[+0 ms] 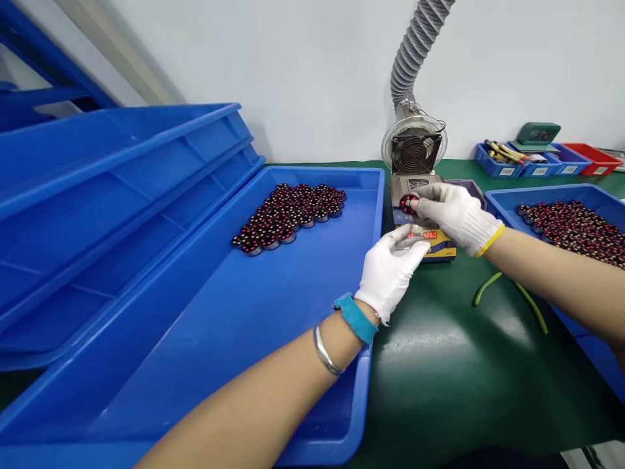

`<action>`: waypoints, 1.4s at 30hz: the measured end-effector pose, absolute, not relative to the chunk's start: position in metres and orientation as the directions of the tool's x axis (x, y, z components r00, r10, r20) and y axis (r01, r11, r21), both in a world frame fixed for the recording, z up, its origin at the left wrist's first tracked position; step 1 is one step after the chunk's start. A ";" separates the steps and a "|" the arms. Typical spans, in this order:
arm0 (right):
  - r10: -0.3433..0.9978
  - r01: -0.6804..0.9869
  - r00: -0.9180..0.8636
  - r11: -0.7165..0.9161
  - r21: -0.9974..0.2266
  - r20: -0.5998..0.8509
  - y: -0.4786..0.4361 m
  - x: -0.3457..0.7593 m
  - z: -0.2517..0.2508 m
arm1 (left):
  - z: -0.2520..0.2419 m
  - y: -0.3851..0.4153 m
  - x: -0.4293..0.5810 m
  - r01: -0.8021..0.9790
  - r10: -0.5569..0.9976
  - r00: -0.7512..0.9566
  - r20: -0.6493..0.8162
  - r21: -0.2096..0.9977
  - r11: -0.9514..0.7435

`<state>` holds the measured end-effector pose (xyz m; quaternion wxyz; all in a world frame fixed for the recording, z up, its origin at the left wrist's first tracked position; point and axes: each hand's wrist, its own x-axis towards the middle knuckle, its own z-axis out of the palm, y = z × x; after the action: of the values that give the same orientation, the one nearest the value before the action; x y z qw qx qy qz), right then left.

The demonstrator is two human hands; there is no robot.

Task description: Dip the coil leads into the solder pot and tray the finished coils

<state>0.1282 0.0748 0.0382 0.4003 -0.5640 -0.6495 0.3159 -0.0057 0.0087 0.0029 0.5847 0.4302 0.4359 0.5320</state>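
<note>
My right hand, in a white knit glove with a yellow cuff edge, pinches a small round black part dotted pink and pale. It holds the part in front of a metal-topped machine with a lit red number display. Just below, my left hand, also gloved in white, is at the machine's front. Its thumb and fingers are apart, and I see nothing between them. Many similar round parts stand packed together in the far half of a large blue tray on the left.
A second blue tray on the right holds more round parts. Stacked blue crates rise at left. A grey hose hangs over a fan. Green tweezer-like arms lie on the green table. Small bins line the back.
</note>
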 end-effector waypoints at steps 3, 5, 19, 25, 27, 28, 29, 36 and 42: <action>0.972 0.499 -0.123 0.236 -0.834 0.202 0.056 0.124 0.030 | 0.003 0.008 -0.007 -0.274 0.999 0.005 -0.047 0.961 0.047; 0.956 0.548 -0.199 0.290 -0.785 0.215 0.048 0.128 0.031 | 0.003 0.008 -0.008 -0.285 0.999 -0.008 -0.040 0.958 0.036; 0.925 0.372 -0.304 -0.105 -0.922 -0.228 0.053 0.146 0.057 | 0.004 0.011 -0.009 -0.275 0.998 0.016 -0.056 0.960 0.058; 0.999 0.528 -0.041 0.002 -0.849 -0.023 0.098 0.157 0.076 | 0.005 0.010 -0.010 -0.200 0.990 0.112 -0.083 0.974 0.105; 0.993 0.664 0.064 0.032 -0.747 0.099 0.119 0.161 0.077 | 0.005 0.009 -0.010 -0.193 0.988 0.130 -0.082 0.975 0.107; 0.984 0.715 0.098 0.035 -0.699 0.149 0.129 0.162 0.077 | 0.005 0.009 -0.010 -0.192 0.987 0.139 -0.082 0.975 0.108; 0.977 0.749 0.112 0.038 -0.661 0.183 0.138 0.162 0.075 | 0.005 0.009 -0.010 -0.193 0.986 0.144 -0.083 0.975 0.110; 0.954 0.872 0.082 0.072 -0.484 0.290 0.163 0.157 0.058 | 0.007 0.007 -0.010 -0.181 0.980 0.182 -0.080 0.977 0.114; 0.962 0.915 0.065 0.049 -0.401 0.267 0.157 0.155 0.057 | 0.006 0.006 -0.010 -0.172 0.975 0.206 -0.081 0.978 0.117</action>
<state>0.1553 0.1574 0.0572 0.2439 -0.6879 -0.6819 0.0480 -0.0099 0.0063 0.0063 0.6153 0.4737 0.4242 0.4660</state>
